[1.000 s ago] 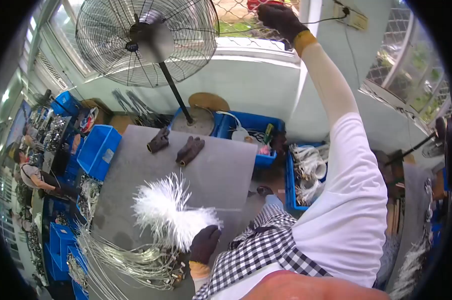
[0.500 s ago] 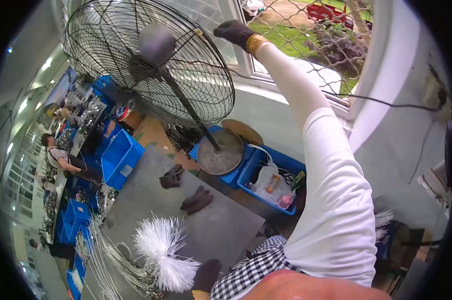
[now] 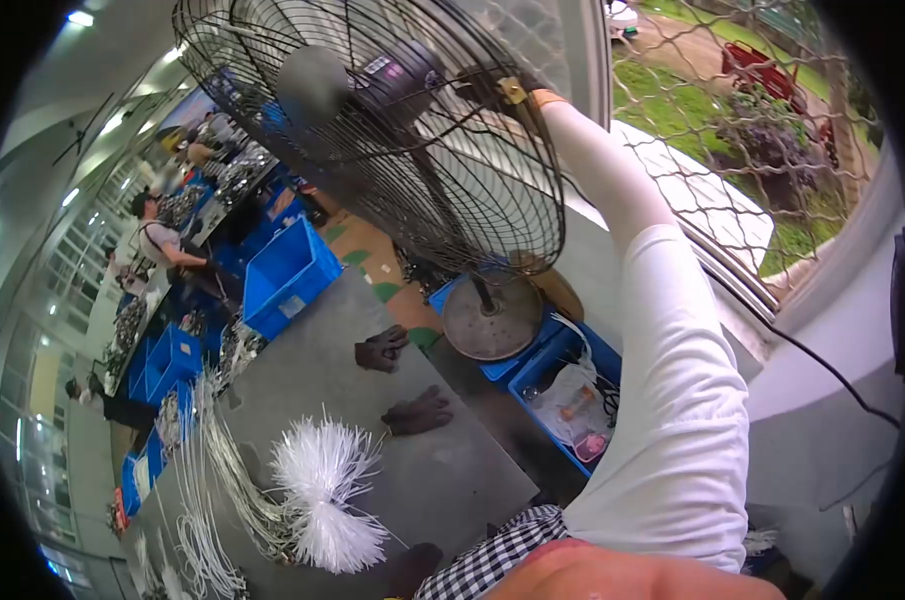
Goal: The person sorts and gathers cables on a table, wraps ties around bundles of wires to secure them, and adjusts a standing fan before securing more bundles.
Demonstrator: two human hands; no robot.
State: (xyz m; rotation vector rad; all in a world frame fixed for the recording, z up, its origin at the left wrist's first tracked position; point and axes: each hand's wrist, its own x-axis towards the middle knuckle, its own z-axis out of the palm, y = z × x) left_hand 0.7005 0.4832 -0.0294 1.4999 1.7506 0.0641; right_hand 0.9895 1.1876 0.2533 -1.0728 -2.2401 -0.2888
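Note:
My right hand (image 3: 487, 88), in a dark glove with an orange cuff, is raised behind the wire cage of a large pedestal fan (image 3: 322, 85). The cage and a small brass-coloured fitting on its rim hide the fingers, so I cannot tell whether they grip anything. My left hand (image 3: 417, 566), also dark-gloved, is low at the front edge of the metal table (image 3: 452, 480), mostly cut off by my checked apron, its fingers unclear. Beside it stands a bundle of white plastic strips (image 3: 327, 490), flared at both ends. Two dark gloves (image 3: 382, 348) lie apart on the tabletop.
Blue crates, one (image 3: 290, 275) at the table's far edge and another (image 3: 572, 400) holding bags, flank the table. The fan's round base (image 3: 492, 318) stands between table and wall. A black cable (image 3: 772, 325) runs below the grilled window. Other people work at the far left.
My right hand has gone from beside the window frame to behind the fan cage. The fan head appears turned, with its motor now showing. The whole view has shifted.

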